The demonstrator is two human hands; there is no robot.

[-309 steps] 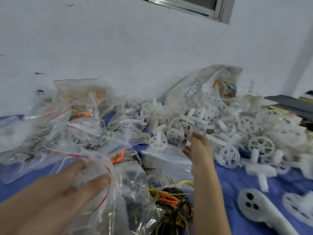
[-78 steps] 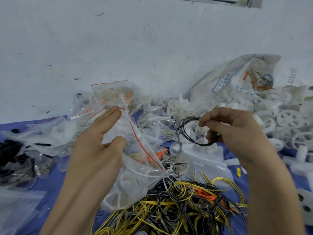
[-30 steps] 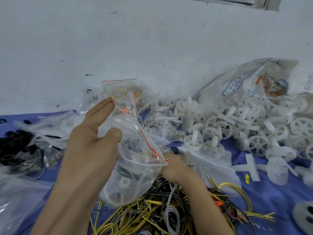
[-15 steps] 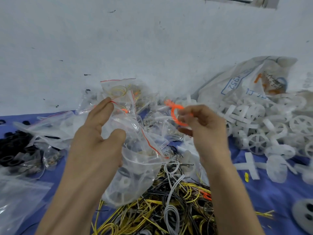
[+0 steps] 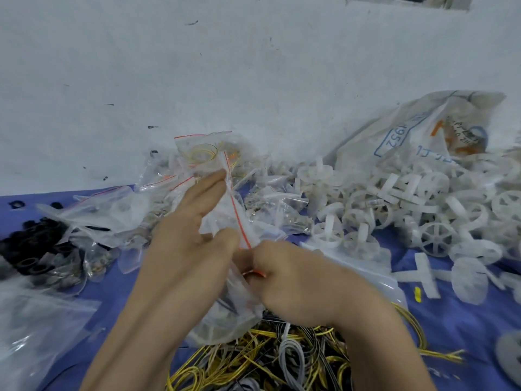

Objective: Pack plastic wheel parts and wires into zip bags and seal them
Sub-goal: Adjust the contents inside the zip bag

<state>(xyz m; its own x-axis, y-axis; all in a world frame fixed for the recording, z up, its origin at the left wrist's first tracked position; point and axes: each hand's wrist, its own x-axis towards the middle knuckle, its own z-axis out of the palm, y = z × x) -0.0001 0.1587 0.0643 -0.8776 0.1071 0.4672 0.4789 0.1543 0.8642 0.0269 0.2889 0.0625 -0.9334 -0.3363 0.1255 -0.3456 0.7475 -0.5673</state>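
1. Pinching the mouth of a clear zip bag between thumb and fingers, the left hand holds it above the wires heaped at the near edge of the surface
2. The right hand, fingers curled tight, grips an orange wire at the bag's red-striped opening, touching the left thumb
3. White wheel parts pile toward the right edge; filled bags lie along the far edge
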